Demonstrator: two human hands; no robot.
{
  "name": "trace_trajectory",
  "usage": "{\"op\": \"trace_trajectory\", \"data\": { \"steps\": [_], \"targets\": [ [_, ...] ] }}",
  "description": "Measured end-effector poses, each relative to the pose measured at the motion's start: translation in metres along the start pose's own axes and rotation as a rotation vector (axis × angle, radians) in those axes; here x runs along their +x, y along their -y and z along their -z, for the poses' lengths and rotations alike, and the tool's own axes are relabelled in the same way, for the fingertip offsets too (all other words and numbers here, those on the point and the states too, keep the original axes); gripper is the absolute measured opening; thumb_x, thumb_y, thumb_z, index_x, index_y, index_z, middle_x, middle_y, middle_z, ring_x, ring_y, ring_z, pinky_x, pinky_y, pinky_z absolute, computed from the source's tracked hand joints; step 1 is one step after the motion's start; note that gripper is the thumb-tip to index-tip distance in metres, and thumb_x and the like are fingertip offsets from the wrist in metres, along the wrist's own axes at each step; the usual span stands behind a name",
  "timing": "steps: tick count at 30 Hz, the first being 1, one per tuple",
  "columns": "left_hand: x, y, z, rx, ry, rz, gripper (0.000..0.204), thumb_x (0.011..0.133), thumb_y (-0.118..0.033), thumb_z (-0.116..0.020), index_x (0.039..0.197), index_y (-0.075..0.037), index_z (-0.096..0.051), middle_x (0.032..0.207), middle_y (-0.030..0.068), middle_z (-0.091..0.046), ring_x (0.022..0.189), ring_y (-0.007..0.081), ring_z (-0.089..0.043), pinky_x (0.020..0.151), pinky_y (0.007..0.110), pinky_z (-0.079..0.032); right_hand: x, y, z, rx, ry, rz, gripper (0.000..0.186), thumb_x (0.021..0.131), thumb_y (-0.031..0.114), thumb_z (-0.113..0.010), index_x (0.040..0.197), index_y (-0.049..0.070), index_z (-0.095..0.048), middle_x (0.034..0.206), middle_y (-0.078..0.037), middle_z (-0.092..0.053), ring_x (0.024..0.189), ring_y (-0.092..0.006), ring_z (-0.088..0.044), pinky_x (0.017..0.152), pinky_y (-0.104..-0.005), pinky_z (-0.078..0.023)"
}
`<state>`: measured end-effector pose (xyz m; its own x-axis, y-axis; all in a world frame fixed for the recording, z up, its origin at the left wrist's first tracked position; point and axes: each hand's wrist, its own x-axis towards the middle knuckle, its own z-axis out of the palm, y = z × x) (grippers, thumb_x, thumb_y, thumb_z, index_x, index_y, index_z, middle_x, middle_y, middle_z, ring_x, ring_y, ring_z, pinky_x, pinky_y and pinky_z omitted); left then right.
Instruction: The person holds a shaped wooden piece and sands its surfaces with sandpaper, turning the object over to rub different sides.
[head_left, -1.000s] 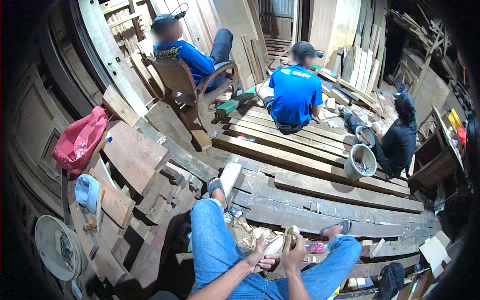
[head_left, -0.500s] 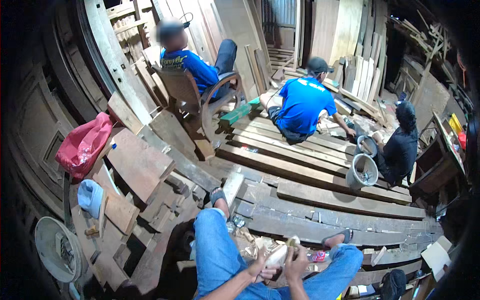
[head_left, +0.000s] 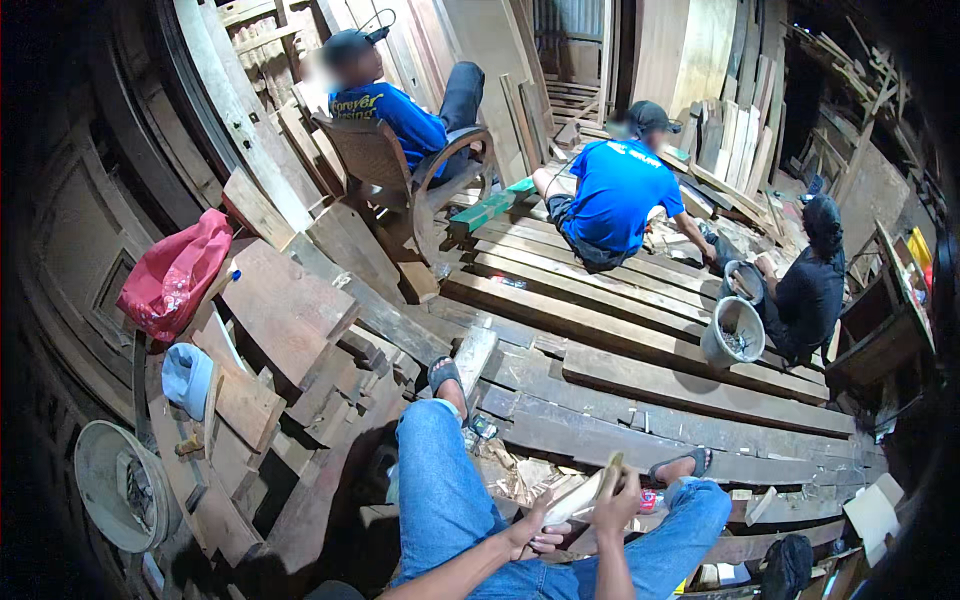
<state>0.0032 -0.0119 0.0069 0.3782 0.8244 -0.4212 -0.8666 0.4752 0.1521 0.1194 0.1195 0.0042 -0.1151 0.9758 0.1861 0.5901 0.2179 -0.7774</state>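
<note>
Between my knees, my left hand (head_left: 530, 532) is closed round the near end of a pale piece of wood (head_left: 573, 500), which slants up to the right. My right hand (head_left: 614, 508) grips a small flat yellowish-brown piece (head_left: 609, 474), upright against the far end of the wood. Its exact kind is too small to make out. Wood shavings and chips (head_left: 530, 470) lie on the floor just beyond both hands.
Stacked boards (head_left: 290, 310) with a pink bag (head_left: 180, 275) and a white-blue cap (head_left: 187, 378) stand left, by a bucket (head_left: 120, 485). Ahead, long planks (head_left: 700, 395) cover the floor. A person in blue (head_left: 615, 200) crouches near a grey bucket (head_left: 733, 333); two others sit nearby.
My right hand and the yellowish-brown piece have moved up and slightly right. The pale wood shows more of its length. The view has shifted slightly.
</note>
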Motion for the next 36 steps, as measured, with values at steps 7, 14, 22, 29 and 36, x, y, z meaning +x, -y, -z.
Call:
{"op": "trace_trajectory", "data": {
  "steps": [7,14,22,29,36],
  "targets": [
    [0.002,-0.006,0.006,-0.2,0.019,-0.021,0.081,0.085,-0.084,-0.039,0.136,-0.022,-0.046,0.067,-0.0054,-0.034,0.043,0.0013,-0.025,0.036,0.014,-0.022,-0.035,0.0,-0.015,0.081,0.012,0.217,0.017,0.095,0.016,-0.065,0.1,0.0,-0.068,0.081,-0.017,-0.066,0.063,-0.03,-0.058,0.061,-0.0407,-0.045],
    [0.002,-0.006,0.004,-0.145,-0.007,-0.018,0.071,0.09,-0.081,-0.037,0.128,-0.024,-0.051,0.062,-0.0078,-0.031,0.041,0.0014,-0.023,0.036,0.016,-0.021,-0.034,0.006,-0.005,0.124,0.032,0.228,0.015,0.092,0.013,-0.069,0.094,-0.002,-0.066,0.075,-0.013,-0.052,0.066,-0.0266,-0.051,0.06,-0.041,-0.038],
    [-0.001,-0.007,0.006,-0.149,0.04,-0.024,0.071,0.09,-0.08,-0.039,0.13,-0.023,-0.05,0.062,-0.0076,-0.031,0.042,0.0014,-0.024,0.037,0.016,-0.021,-0.034,0.008,-0.005,-0.019,0.016,0.363,0.012,0.094,0.01,-0.066,0.091,-0.001,-0.066,0.076,-0.016,-0.056,0.067,-0.0301,-0.054,0.062,-0.0428,-0.042],
    [-0.004,-0.012,0.002,-0.112,0.026,-0.029,0.076,0.088,-0.082,-0.039,0.133,-0.021,-0.049,0.062,-0.0075,-0.032,0.041,0.0013,-0.025,0.036,0.015,-0.022,-0.029,-0.002,-0.012,0.054,-0.01,0.172,0.014,0.095,0.011,-0.064,0.091,-0.003,-0.065,0.077,-0.018,-0.058,0.068,-0.0343,-0.056,0.062,-0.0452,-0.042],
    [-0.002,-0.003,0.0,-0.016,0.001,-0.02,0.07,0.092,-0.079,-0.033,0.133,-0.024,-0.048,0.064,-0.0074,-0.031,0.043,0.0018,-0.024,0.036,0.016,-0.021,-0.017,0.013,-0.009,0.138,-0.03,0.097,0.018,0.092,0.014,-0.068,0.099,-0.002,-0.067,0.082,-0.018,-0.064,0.072,-0.0323,-0.06,0.067,-0.044,-0.045]
  ]
}}
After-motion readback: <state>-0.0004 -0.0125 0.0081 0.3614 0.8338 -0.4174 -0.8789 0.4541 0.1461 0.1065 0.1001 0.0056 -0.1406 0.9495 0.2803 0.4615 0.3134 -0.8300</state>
